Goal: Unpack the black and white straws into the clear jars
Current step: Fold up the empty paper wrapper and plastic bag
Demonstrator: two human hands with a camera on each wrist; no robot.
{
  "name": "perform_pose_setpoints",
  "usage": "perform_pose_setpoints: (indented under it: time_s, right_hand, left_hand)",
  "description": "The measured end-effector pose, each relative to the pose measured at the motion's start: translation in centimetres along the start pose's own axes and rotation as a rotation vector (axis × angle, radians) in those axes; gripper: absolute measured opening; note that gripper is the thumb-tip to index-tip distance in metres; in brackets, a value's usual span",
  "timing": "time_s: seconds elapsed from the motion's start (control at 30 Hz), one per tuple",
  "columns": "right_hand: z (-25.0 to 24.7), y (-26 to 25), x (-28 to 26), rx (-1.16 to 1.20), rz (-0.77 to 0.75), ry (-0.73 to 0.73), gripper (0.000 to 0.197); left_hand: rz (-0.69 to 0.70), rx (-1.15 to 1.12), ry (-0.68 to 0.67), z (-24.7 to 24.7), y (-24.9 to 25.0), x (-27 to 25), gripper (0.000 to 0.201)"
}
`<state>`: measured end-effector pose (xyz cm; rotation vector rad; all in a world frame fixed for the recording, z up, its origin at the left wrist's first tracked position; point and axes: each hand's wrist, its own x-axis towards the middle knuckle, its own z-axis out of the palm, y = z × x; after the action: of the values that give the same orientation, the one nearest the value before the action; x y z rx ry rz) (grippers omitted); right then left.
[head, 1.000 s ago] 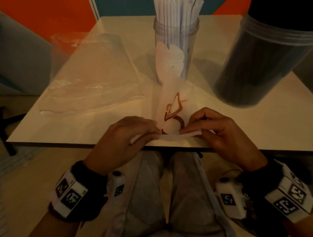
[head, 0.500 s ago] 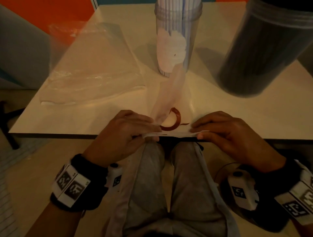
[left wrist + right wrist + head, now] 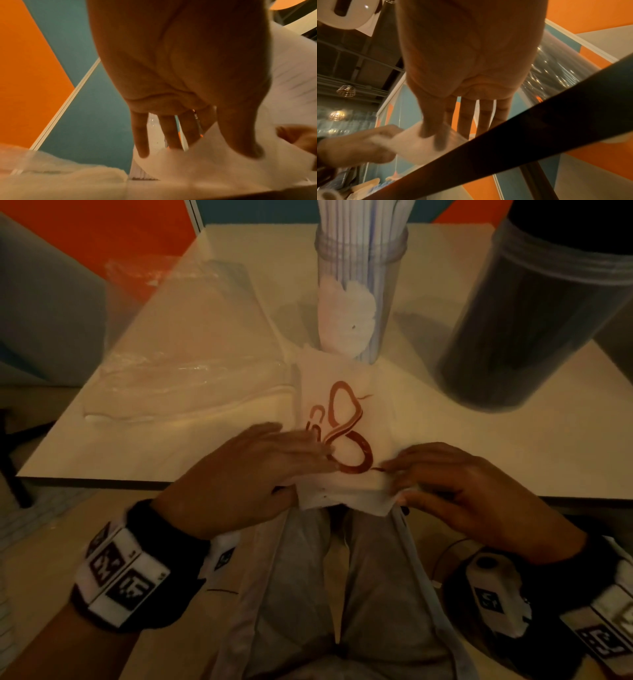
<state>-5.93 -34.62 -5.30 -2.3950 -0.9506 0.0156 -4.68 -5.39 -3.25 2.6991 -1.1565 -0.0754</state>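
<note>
A white paper wrapper (image 3: 342, 412) with a red logo lies spread on the table's near edge, its far end against the jar of white straws (image 3: 359, 285). My left hand (image 3: 301, 453) pinches the wrapper's left side, thumb under and fingers on top. My right hand (image 3: 397, 474) pinches its right near corner between thumb and forefinger. The left wrist view shows the thumb on the paper (image 3: 214, 169); the right wrist view shows the paper (image 3: 419, 148) held over the table edge. A wide clear jar (image 3: 534, 320) at right is full of black straws.
An empty clear plastic bag (image 3: 185, 371) lies crumpled on the left half of the table (image 3: 513, 457). The table's dark front edge (image 3: 539, 128) runs just under both hands. My lap is below it.
The wrapper was a narrow strip stretched from the jar to my hands; now it lies spread wide and flat. Both hands have moved forward onto it.
</note>
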Motion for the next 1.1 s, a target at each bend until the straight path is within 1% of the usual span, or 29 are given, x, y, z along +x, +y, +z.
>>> perform_pose_setpoints:
  time_s: [0.03, 0.1, 0.13, 0.17, 0.23, 0.3, 0.37, 0.43, 0.5, 0.53, 0.6, 0.63, 0.67, 0.7, 0.73, 0.77, 0.8, 0.83, 0.87, 0.93, 0.97, 1.03, 1.1]
  right_hand:
    - [0.0, 0.0, 0.0, 0.023, 0.015, 0.025, 0.029]
    - [0.0, -0.2, 0.0, 0.097, 0.082, 0.103, 0.031]
    - [-0.1, -0.5, 0.1, 0.125, 0.128, 0.139, 0.029]
    - [-0.1, -0.7, 0.2, 0.143, 0.179, 0.167, 0.025]
    - [-0.1, -1.0, 0.7, 0.154, 0.281, 0.200, 0.020]
    - [0.0, -1.2, 1.4, 0.159, 0.362, 0.215, 0.020]
    - [0.2, -1.4, 2.1, 0.159, 0.412, 0.230, 0.025]
    - [0.4, -1.3, 2.5, 0.116, 0.445, 0.229, 0.024]
    - [0.7, -1.1, 2.7, 0.031, 0.439, 0.222, 0.018]
    - [1.0, -0.9, 2.7, -0.016, 0.426, 0.218, 0.014]
    - [1.3, -0.7, 2.7, -0.119, 0.383, 0.196, 0.010]
    - [1.3, -0.6, 2.7, -0.161, 0.349, 0.177, 0.014]
    - [1.2, -0.6, 2.7, -0.181, 0.311, 0.151, 0.022]
    - [1.1, -0.7, 2.6, -0.185, 0.278, 0.114, 0.032]
    - [0.8, -0.7, 2.5, -0.186, 0.250, 0.069, 0.043]
    - [0.5, -0.7, 2.4, -0.190, 0.230, 0.019, 0.053]
    - [0.2, -0.6, 2.2, -0.198, 0.210, -0.026, 0.059]
    - [-0.1, -0.5, 2.2, -0.202, 0.198, -0.064, 0.060]
    - [-0.2, -0.4, 2.1, -0.191, 0.193, -0.087, 0.056]
    - [-0.2, -0.1, 1.9, -0.143, 0.174, -0.085, 0.049]
    - [-0.2, 0.0, 1.9, -0.117, 0.161, -0.078, 0.045]
    - [-0.2, -0.2, 2.0, -0.052, 0.152, -0.048, 0.034]
    - [-0.4, -0.7, 2.0, 0.043, 0.188, 0.033, 0.023]
  left_hand:
    - [-0.033, -0.077, -0.006, 0.2, -0.3, -0.1, 0.047]
    - [-0.139, -0.179, -0.003, 0.6, -0.7, -0.4, 0.057]
    - [-0.174, -0.217, 0.023, 0.9, -0.7, -0.5, 0.058]
    - [-0.193, -0.268, 0.072, 1.0, -0.5, -0.6, 0.053]
    - [-0.238, -0.386, 0.186, 1.1, 0.2, -0.4, 0.035]
    - [-0.280, -0.477, 0.275, 1.3, 0.7, -0.1, 0.031]
    - [-0.293, -0.471, 0.388, 1.5, 0.9, 0.3, 0.026]
    - [-0.360, -0.449, 0.463, 1.7, 0.8, 0.8, 0.018]
    - [-0.410, -0.398, 0.467, 1.9, 0.6, 1.2, 0.015]
    - [-0.416, -0.359, 0.463, 2.0, 0.6, 1.3, 0.019]
    - [-0.348, -0.247, 0.473, 2.2, 0.8, 1.1, 0.032]
    - [-0.283, -0.193, 0.467, 2.1, 1.0, 0.9, 0.035]
    - [-0.212, -0.161, 0.430, 2.1, 1.2, 0.7, 0.037]
    - [-0.153, -0.141, 0.368, 2.1, 1.3, 0.4, 0.041]
    - [-0.125, -0.125, 0.295, 2.2, 1.3, 0.2, 0.050]
    - [-0.136, -0.123, 0.227, 2.4, 1.2, 0.1, 0.059]
    - [-0.180, -0.145, 0.179, 2.6, 1.0, 0.0, 0.064]
    - [-0.228, -0.185, 0.160, 2.8, 0.7, 0.0, 0.066]
    - [-0.259, -0.222, 0.163, 3.0, 0.4, 0.0, 0.065]
    - [-0.256, -0.286, 0.184, 3.1, 0.0, 0.1, 0.059]
    - [-0.233, -0.324, 0.201, 3.1, -0.2, 0.2, 0.053]
    - [-0.179, -0.376, 0.275, 3.0, -0.3, 0.2, 0.037]
    - [-0.204, -0.408, 0.349, 2.5, 0.0, 0.3, 0.022]
